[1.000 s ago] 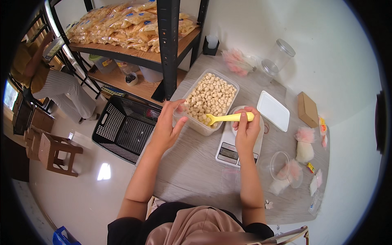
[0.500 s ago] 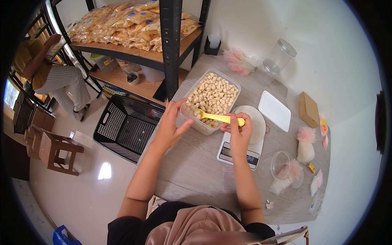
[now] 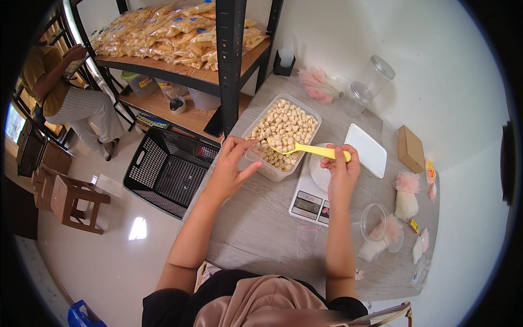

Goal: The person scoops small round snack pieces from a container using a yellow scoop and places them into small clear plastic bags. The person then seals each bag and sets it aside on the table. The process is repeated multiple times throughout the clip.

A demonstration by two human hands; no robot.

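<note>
Since the earlier frames the yellow scoop (image 3: 308,148) has swung from over the scale into the clear tub (image 3: 281,136), its bowl now resting loaded among the pale puffed snacks (image 3: 286,128). The right hand (image 3: 342,171) pinches the handle's end between thumb and fingers, above the white bowl (image 3: 318,171) on the kitchen scale (image 3: 310,199). The scoop's long axis runs nearly level, bowl pointing left toward the tub, handle right. The left hand (image 3: 231,166) has stayed at the tub's near corner, fingers curled against its wall. The grey wood-grain counter (image 3: 261,229) also carries a white lid (image 3: 369,150), jars and a brown box; a black shelf rack (image 3: 229,60) holds bagged snacks, and a black basket (image 3: 166,169) sits on the pale floor.
</note>
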